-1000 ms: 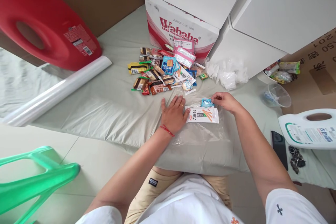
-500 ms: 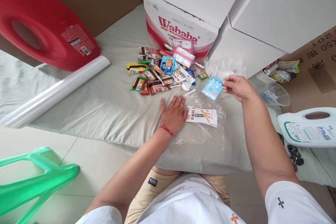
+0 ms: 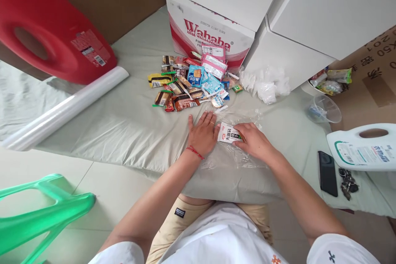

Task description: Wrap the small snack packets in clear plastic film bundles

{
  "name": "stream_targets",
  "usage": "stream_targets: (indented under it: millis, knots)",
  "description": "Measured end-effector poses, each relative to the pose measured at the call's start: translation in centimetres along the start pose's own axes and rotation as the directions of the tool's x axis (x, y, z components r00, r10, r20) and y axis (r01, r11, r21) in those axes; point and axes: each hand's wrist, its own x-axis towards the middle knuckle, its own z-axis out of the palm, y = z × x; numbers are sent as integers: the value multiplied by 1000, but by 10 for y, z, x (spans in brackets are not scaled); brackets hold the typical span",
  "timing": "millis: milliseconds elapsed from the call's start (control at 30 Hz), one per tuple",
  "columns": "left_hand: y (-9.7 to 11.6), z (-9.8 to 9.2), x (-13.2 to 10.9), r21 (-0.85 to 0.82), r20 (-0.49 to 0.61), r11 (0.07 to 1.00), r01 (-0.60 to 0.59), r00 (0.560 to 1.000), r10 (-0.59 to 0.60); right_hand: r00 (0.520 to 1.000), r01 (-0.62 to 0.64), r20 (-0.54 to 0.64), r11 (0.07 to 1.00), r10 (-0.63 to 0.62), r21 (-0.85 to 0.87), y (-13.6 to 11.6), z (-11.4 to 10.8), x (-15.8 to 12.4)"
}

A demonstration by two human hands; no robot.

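My left hand lies flat with fingers spread on the cloth, its thumb at the left end of a white snack packet. My right hand grips the right part of that packet between thumb and fingers, covering it. Beneath the packet a clear plastic bag is spread out, partly hidden by both hands. Just beyond lies a pile of small wrapped snacks, with a light blue packet on its right side.
Behind the pile stands a Wahaha carton. Crumpled clear bags lie right of it. A plastic film roll and red jug are at left. A phone, keys, white jug and clear cup sit at right.
The light blue packet has left my right hand and lies on the pile. My right hand has come down and left onto the white packet. My left hand stays in place.
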Motion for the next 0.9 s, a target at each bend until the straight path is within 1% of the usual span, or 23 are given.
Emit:
stream_targets:
  millis: [67,167,333,433,533,700,767,900]
  knots:
    - [0,-1,0,3,4,1000,-2,1000,2,997,-60,-55,998,61,26,6,6,-8]
    - [1,-1,0,0,-3,1000,-5,1000,5,991,-82,-104,996,86,43,12,8,-12]
    - [0,0,-1,-15,-18,1000,-9,1000,9,992,-89,-88,995,85,-39,5,9,-11]
    - [0,0,-1,-17,-20,1000,-10,1000,9,995,-77,-69,994,72,-73,2,10,-9]
    - [1,-1,-1,-15,-14,1000,-10,1000,10,995,-62,-79,997,58,-46,4,9,-7]
    - [1,-1,-1,-22,-18,1000,-5,1000,4,995,-76,-61,997,74,-34,7,13,-5]
    - [1,-1,-1,-28,-27,1000,-9,1000,8,995,-61,-84,997,58,-41,7,16,-4]
    - [0,0,-2,-33,-36,999,-12,999,10,985,-2,-171,1000,1,-4,10,17,-4]
